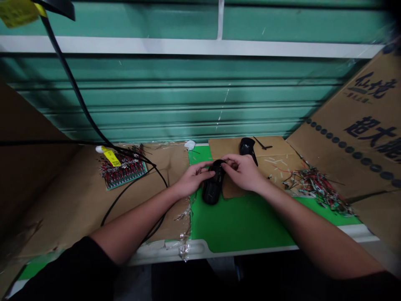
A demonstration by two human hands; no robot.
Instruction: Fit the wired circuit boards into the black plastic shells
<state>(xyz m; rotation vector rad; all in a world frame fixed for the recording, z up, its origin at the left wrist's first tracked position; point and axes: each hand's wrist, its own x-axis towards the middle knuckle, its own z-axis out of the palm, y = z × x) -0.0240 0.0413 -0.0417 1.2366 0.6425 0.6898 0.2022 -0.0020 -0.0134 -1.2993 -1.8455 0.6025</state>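
A glossy black car-shaped shell (212, 190) lies on the green mat in front of me, its length pointing away. My left hand (196, 177) grips its left side, thumb on top and fingers along the far edge. From the right, my right hand (242, 170) pinches the far end between thumb and fingers. Whatever small part may be under those fingertips is hidden. Just beyond my right hand sits a second black shell piece (247, 146), partly covered by the hand.
On cardboard at left is a circuit board (127, 171) crowded with wired parts, with a black cable (159, 173) looping beside it. Loose wires (327, 188) pile up at right. A thin dark tool (262, 143) and white slivers lie on a cardboard sheet (234, 190). Cardboard walls flank the table.
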